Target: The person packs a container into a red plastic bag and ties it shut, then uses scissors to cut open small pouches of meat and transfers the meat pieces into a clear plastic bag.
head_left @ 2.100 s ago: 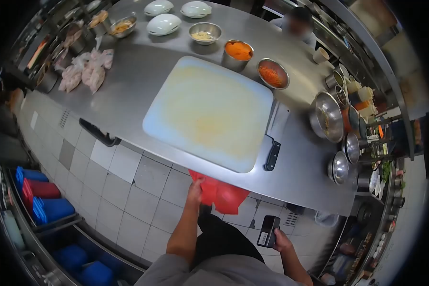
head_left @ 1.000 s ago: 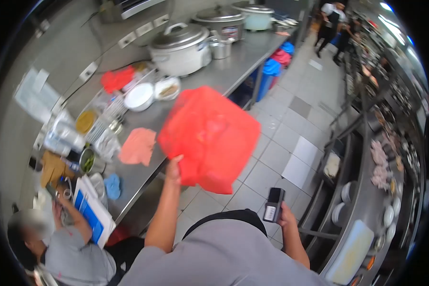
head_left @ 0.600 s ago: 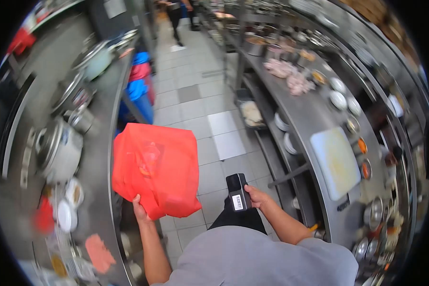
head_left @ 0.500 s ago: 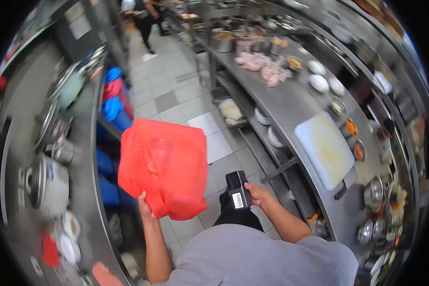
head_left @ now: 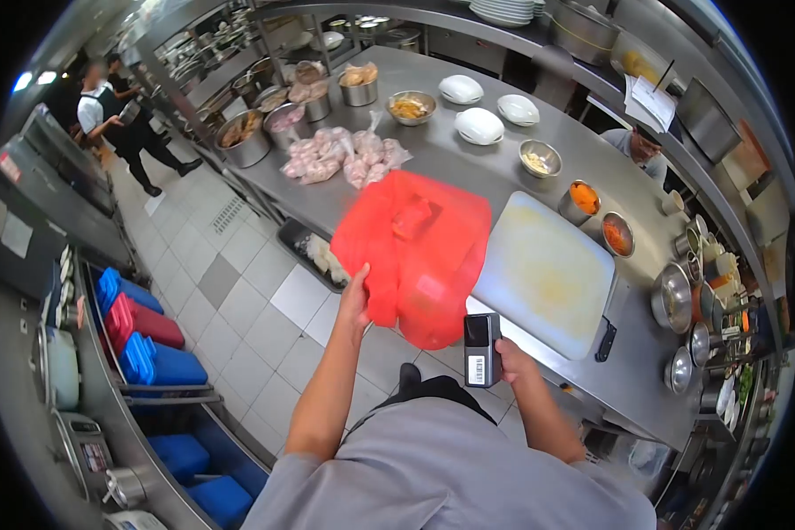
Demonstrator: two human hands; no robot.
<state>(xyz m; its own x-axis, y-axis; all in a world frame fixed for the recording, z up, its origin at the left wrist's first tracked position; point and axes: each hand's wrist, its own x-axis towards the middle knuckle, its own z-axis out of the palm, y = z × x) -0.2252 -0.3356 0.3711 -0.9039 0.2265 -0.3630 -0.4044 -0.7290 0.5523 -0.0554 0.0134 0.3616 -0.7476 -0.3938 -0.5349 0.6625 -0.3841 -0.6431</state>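
Note:
My left hand (head_left: 354,302) is closed on the lower left side of a bulky red plastic bag (head_left: 415,256). The bag hangs in front of the steel counter and overlaps its edge in view; whether it touches the counter I cannot tell. Its contents are hidden. In my right hand (head_left: 514,360) is a small black handheld device (head_left: 480,351) with a white barcode label, gripped at its right side. Just beyond it lies a white cutting board (head_left: 548,274), with a black-handled knife (head_left: 605,340) at its right edge.
Bags of raw meat (head_left: 316,157), steel pots (head_left: 243,140), white dishes (head_left: 479,126) and bowls of cut food (head_left: 583,199) stand on the counter (head_left: 450,168). Blue bins (head_left: 181,455) sit at left. A person (head_left: 124,115) stands far left; another person (head_left: 636,150) is behind the counter.
My view has swung to the right, toward the counter. The red bag and the black device have come round with my hands, and the bag now overlaps the counter edge.

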